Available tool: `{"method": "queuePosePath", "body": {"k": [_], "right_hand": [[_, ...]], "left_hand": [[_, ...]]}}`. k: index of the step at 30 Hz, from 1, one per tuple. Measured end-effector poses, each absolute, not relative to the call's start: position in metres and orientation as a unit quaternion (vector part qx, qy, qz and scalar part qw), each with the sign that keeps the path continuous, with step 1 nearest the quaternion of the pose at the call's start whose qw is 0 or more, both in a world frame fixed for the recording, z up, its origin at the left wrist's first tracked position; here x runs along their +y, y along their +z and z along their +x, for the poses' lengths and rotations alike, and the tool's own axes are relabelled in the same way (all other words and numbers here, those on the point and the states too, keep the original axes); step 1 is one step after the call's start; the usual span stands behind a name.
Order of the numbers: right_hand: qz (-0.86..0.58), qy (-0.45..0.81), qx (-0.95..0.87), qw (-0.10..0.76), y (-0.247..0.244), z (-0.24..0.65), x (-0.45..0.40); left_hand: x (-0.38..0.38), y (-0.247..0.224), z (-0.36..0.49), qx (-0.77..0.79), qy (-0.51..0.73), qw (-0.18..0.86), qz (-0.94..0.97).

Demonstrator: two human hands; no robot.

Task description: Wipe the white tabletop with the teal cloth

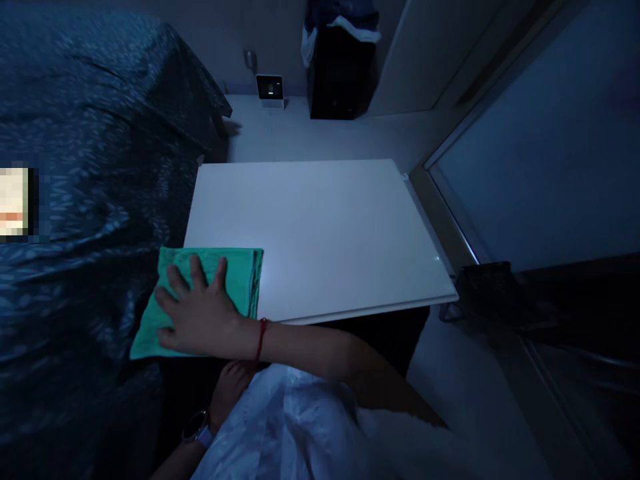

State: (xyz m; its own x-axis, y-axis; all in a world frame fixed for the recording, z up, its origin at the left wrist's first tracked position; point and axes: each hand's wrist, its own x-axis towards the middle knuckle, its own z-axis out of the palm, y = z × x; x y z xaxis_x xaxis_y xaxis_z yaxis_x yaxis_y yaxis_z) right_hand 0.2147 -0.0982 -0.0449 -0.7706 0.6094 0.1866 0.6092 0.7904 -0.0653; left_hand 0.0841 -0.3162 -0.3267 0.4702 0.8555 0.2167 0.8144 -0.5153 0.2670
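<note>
A folded green cloth (pixel 240 280) lies over the near left corner of a white tabletop (pixel 320 227), and part of it hangs past the edge. My right hand (pixel 200 323) reaches across my body and rests flat on the cloth, palm down with fingers spread; a red string bracelet circles the wrist. My left hand (pixel 233 387), with a watch (pixel 196 427) at its wrist, is low by my lap, just below the right forearm. Its fingers are mostly hidden behind that forearm.
A bed with a dark patterned cover (pixel 100 133) stands close on the left. Behind the table are a small screen device (pixel 271 89) on the floor and a black cabinet (pixel 340 73) with clothes on top. A black bag-like object (pixel 487 293) is at the right, near a sliding panel (pixel 550 153).
</note>
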Motion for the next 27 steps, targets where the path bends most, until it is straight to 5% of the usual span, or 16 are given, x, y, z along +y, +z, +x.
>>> {"method": "queuePosePath", "body": {"k": [8,14,20,27], "right_hand": [[-0.31,0.027,-0.946,0.094,-0.048,0.283,-0.104],[-0.525,0.139,-0.838,0.06,-0.059,0.402,-0.105],[-0.729,0.09,-0.678,0.037,-0.069,0.517,-0.116],[-0.803,0.049,-0.591,0.049,-0.065,0.561,-0.052]], "left_hand": [[-0.316,-0.319,0.085,0.486,0.154,0.046,0.859],[-0.313,-0.319,0.082,0.487,0.135,0.056,0.861],[-0.307,-0.315,0.083,0.471,0.151,0.028,0.869],[-0.303,-0.305,0.087,0.464,0.155,0.014,0.872]]}}
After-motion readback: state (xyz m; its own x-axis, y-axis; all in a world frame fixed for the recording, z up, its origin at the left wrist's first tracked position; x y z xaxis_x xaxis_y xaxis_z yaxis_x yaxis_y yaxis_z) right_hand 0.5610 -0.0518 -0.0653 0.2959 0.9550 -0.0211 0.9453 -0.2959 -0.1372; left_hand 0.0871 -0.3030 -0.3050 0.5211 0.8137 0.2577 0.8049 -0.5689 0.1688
